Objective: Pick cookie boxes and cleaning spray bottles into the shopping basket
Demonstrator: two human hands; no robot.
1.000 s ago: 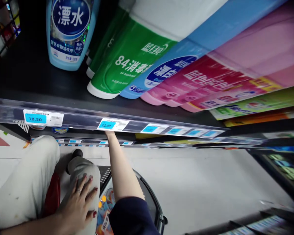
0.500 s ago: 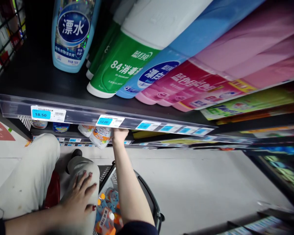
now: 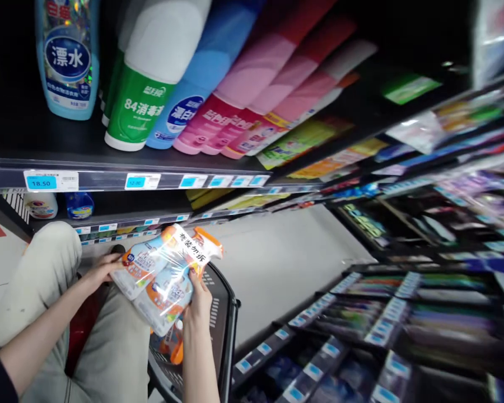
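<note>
Both my hands are closed on a shrink-wrapped pack of spray cleaner bottles (image 3: 157, 277), tilted above my lap and the basket. It has orange and blue labels, an orange trigger head at the top right and a white strip with black writing. My left hand (image 3: 103, 272) grips its left end. My right hand (image 3: 199, 299) holds the right side, thumb on the wrap. Under it stands a dark shopping basket (image 3: 222, 294), where more orange-capped bottles (image 3: 174, 344) lie partly hidden by the pack and my right arm.
A dark shelf (image 3: 8, 143) with a price-tag edge carries a blue bleach bottle (image 3: 69, 61), a green-and-white disinfectant bottle (image 3: 140, 106) and pink bottles (image 3: 210, 123). On the lower shelf stand a white bottle (image 3: 42, 205) and a blue one (image 3: 79, 205). Another shelf rack (image 3: 331, 347) is at the right.
The pack has come out from the lower shelf in my right hand to above the basket. My left hand has left my knee and taken hold of its left end. The view has shifted right.
</note>
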